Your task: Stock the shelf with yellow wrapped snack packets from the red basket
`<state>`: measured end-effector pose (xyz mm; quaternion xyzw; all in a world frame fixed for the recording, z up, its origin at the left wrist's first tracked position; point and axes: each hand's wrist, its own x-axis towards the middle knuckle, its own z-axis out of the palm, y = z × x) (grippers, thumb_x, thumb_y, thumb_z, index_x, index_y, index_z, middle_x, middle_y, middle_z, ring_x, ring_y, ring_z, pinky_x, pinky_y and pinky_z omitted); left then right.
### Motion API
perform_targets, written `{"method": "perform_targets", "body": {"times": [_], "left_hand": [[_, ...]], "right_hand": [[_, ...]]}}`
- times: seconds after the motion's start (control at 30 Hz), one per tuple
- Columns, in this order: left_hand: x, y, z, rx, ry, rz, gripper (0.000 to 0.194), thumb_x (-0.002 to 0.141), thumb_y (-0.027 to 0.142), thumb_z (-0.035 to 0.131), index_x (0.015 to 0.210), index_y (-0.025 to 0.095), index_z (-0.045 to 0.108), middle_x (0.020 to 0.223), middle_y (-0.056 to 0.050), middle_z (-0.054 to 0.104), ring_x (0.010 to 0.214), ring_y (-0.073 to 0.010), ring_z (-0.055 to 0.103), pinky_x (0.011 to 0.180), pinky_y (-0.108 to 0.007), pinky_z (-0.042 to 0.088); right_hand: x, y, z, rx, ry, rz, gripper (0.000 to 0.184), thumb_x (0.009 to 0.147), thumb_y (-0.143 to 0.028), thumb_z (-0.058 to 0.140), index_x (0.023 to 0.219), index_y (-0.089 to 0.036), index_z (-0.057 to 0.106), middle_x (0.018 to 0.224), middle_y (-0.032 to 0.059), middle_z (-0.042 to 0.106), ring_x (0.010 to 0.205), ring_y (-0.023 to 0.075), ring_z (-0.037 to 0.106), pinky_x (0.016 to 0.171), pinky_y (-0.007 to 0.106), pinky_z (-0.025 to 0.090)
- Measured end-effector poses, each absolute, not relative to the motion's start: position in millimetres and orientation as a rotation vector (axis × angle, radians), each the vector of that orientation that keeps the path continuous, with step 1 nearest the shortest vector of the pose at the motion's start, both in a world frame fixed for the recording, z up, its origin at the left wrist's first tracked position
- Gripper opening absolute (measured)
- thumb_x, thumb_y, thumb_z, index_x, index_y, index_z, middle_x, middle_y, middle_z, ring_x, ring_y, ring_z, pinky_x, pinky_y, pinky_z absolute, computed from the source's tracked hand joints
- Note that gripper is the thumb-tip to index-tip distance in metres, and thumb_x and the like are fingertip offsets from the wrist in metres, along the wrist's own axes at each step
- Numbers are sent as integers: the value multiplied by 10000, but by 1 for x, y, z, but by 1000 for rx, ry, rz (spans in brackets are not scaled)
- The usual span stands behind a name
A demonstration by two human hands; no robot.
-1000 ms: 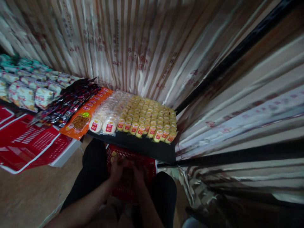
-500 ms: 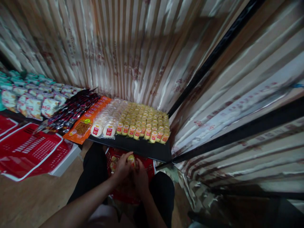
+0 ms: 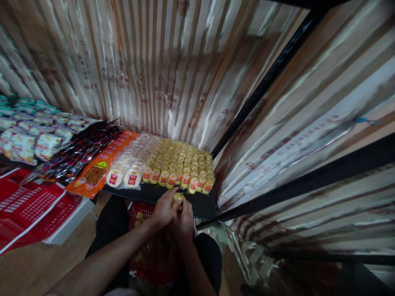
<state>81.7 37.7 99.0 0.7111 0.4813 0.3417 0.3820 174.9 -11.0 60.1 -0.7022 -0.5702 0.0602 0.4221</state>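
Between my two hands is a small yellow wrapped snack, level with the front edge of the black shelf. My left hand pinches it from the left, and the fingers of my right hand close on its right side. Just beyond them stand tight rows of the same yellow packets with red labels. Under my forearms, between my knees, a red bag or basket holds more yellow packets, partly hidden by my arms.
Left of the yellow rows lie white round wrapped crackers, orange snack bags, dark shiny packets and white-and-green packets. Red bags or boxes sit at lower left. A black post and corrugated wrapping bound the shelf.
Both hands have risen from over the red bag to the shelf's front edge, carrying the yellow snack. The whole view has shifted slightly.
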Motion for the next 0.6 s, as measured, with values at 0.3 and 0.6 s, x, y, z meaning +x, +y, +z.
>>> {"method": "perform_targets", "body": {"times": [0.3,0.6], "left_hand": [[90,67,86,1805,1273,1007,363,836,175,377,1157,142,544,1112,-95,613,991,-169,582,913,-324,464],[71,79,66,2539,1252,837,420,810,104,422,1198,186,559,1313,-89,505,1145,-249,494,969,-426,421]], "right_hand": [[176,34,65,-1817,-1187,237,550,806,-427,426,1239,-90,443,1015,135,559,648,156,563,640,304,467],[176,47,58,-1913,-1012,279,476,786,-453,471,1139,-135,439,799,46,614,695,189,608,615,269,410]]}}
